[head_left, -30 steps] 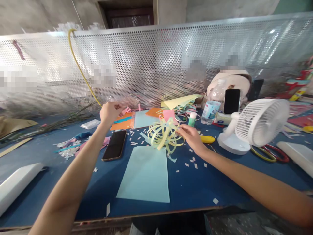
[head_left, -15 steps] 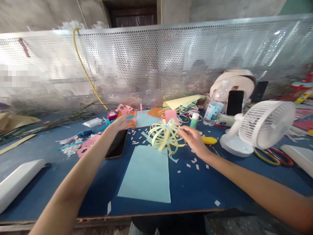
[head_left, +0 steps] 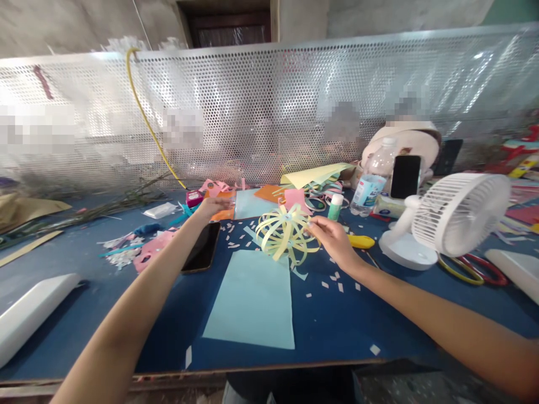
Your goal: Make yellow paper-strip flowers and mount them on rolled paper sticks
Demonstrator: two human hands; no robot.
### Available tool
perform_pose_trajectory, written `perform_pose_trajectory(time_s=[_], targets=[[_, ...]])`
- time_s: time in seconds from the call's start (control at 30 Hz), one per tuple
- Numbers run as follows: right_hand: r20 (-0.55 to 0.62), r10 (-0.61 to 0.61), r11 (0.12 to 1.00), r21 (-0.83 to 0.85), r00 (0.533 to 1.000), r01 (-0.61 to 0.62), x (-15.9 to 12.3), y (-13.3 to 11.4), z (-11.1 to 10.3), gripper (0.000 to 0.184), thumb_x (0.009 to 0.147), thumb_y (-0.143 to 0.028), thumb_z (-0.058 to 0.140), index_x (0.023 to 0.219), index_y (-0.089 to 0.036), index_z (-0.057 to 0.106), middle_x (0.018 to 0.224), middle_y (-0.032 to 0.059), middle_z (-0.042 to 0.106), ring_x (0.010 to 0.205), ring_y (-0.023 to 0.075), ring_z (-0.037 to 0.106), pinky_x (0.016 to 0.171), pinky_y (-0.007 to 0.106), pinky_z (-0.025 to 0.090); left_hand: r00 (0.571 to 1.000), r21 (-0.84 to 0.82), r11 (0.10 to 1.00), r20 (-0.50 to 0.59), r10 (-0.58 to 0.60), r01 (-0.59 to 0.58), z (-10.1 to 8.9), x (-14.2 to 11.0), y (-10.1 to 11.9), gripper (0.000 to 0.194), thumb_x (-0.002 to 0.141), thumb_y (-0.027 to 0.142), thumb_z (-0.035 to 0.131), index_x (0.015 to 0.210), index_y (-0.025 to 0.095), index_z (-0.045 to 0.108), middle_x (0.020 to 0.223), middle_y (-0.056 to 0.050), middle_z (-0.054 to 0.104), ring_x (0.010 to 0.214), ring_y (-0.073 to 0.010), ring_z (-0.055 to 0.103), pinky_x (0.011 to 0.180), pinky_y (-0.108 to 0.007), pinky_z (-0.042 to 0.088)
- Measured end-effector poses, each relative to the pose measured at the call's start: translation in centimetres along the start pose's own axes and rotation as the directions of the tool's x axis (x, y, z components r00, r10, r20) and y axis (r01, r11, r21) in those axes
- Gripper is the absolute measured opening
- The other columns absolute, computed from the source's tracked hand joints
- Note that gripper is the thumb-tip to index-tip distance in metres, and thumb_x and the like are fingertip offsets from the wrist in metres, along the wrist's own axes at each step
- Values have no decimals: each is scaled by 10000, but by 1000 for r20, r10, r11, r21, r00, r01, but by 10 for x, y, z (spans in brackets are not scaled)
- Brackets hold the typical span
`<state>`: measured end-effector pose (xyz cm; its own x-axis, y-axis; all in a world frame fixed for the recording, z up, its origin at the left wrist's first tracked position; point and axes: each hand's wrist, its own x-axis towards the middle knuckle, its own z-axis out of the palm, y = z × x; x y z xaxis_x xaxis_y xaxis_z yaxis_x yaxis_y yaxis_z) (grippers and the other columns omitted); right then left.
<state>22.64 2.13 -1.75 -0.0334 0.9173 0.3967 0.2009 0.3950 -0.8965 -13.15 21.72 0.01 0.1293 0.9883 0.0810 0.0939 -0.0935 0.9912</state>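
Observation:
My right hand (head_left: pixel 330 233) pinches the edge of a round, open ball of pale yellow paper strips (head_left: pixel 287 235). The ball stands over the far edge of a light blue paper sheet (head_left: pixel 255 300). Away to the left, my left hand (head_left: pixel 213 207) rests over orange paper (head_left: pixel 225 212), its fingers drawn together. Whatever lies under those fingers is hidden. A black phone (head_left: pixel 204 252) lies below my left wrist, partly covered by the forearm. Beyond my right hand stands a green and white glue stick (head_left: pixel 335 207), with a yellow object (head_left: pixel 360 241) beside it.
A white fan (head_left: pixel 458 216), plastic bottle (head_left: pixel 373 179) and upright phone (head_left: pixel 405 177) stand on the right. Scissors handles (head_left: pixel 484 269) lie near the fan. Paper scraps (head_left: pixel 332 283) litter the blue table (head_left: pixel 337 331). A perforated metal panel (head_left: pixel 244 112) closes off the back.
My left hand has come down onto the orange paper and its fingers have drawn together; a blue strip seen beside them is now covered. My right hand and the paper ball have stayed put.

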Motion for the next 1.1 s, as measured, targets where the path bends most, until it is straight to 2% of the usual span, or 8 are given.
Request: perform_pose_trajectory(time_s=[0.07,0.17,0.37,0.47,0.63,0.8,1.0,1.1], targets=[[-2,3,1000,9,1000,-3,0,1,0,266,914,-472,569,845,-230,658,837,49,682,799,242,647,676,326,497,998,78,995,39,55,-58,3,0,-1,250,536,156,819,776,125,755,858,-113,771,966,-314,706,969,-455,518],[1,4,1000,16,1000,-4,1,1,0,266,912,-475,574,855,-229,659,844,50,684,807,243,650,684,326,502,990,177,976,82,112,-126,10,1,-1,283,537,167,792,816,123,767,916,-122,773,1015,-326,693,997,-466,499],[10,5,1000,-16,1000,-5,-1,-4,0,274,919,-488,556,847,-242,653,840,49,681,813,255,647,685,337,500,974,337,918,145,171,-212,24,1,-4,373,597,116,632,941,173,763,1061,-68,746,1129,-275,645,1017,-352,483],[6,8,999,-37,1000,-8,-1,-6,0,286,917,-502,546,839,-248,649,835,52,684,816,267,650,660,340,498,971,408,885,168,169,-225,30,-1,-9,430,598,116,585,984,194,758,1093,-51,731,1147,-263,626,1018,-317,474],[6,9,999,-46,1000,-9,-1,-6,0,293,913,-513,549,839,-249,650,836,51,683,814,262,651,646,333,498,976,491,846,165,145,-209,34,-3,-14,432,615,145,544,986,197,759,1051,-55,741,1116,-279,625,1003,-328,476],[9,12,1000,0,1000,-12,-1,-5,0,272,913,-491,566,838,-242,649,843,46,679,812,250,649,666,329,497,981,493,850,145,128,-184,35,-2,-11,419,595,149,533,942,185,765,928,-40,755,1061,-302,645,993,-370,485],[18,18,1000,9,1000,-18,1,-10,0,238,899,-465,590,850,-243,657,833,37,685,813,238,652,689,327,493,984,394,904,117,132,-168,37,2,-7,260,611,157,606,825,184,750,972,-57,756,1163,-318,607,1062,-404,446],[85,66,996,58,994,-71,4,-18,0,225,867,-460,629,859,-238,658,792,28,707,793,228,669,714,328,506,988,335,931,103,118,-146,35,4,-5,150,617,154,666,751,168,733,975,-87,749,1166,-329,605,1066,-408,441]])
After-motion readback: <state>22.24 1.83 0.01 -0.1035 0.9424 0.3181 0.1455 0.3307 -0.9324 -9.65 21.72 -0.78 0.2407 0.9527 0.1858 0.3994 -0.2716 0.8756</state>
